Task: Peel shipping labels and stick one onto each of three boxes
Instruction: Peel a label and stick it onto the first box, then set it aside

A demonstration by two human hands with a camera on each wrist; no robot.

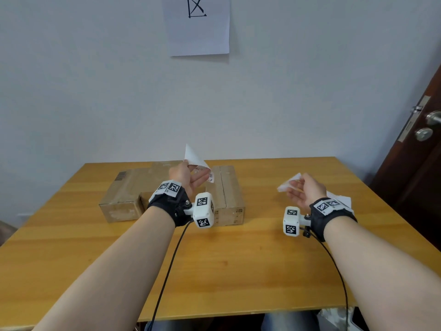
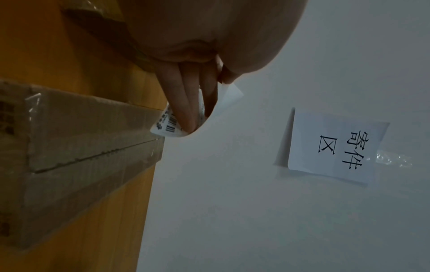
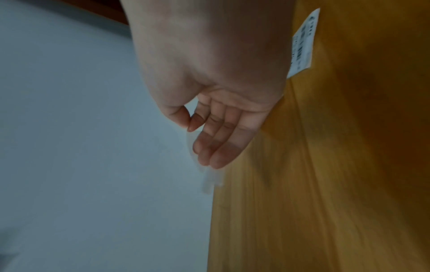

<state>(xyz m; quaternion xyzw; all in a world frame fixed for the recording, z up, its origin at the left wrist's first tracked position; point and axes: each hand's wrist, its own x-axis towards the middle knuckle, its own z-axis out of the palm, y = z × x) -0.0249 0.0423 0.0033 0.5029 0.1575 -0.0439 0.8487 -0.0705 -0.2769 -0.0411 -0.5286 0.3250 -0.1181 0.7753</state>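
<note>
My left hand (image 1: 192,174) is raised over the boxes and pinches a white shipping label (image 1: 194,158). The label curls, and its barcode side (image 2: 166,127) lies against the fingers. My right hand (image 1: 298,185) hovers over the table to the right, thumb and forefinger pinching a thin translucent backing sheet (image 1: 287,185), which is blurred in the right wrist view (image 3: 209,180). Three brown cardboard boxes sit together at the back left: a wide one (image 1: 124,192), a long taped one (image 1: 228,189) and one behind them (image 1: 164,165). No label shows on the visible box tops.
More white labels (image 1: 342,200) lie on the wooden table (image 1: 238,263) beside my right wrist, and one shows in the right wrist view (image 3: 302,42). A paper sign (image 1: 198,27) hangs on the wall. A brown door (image 1: 420,149) stands at the right.
</note>
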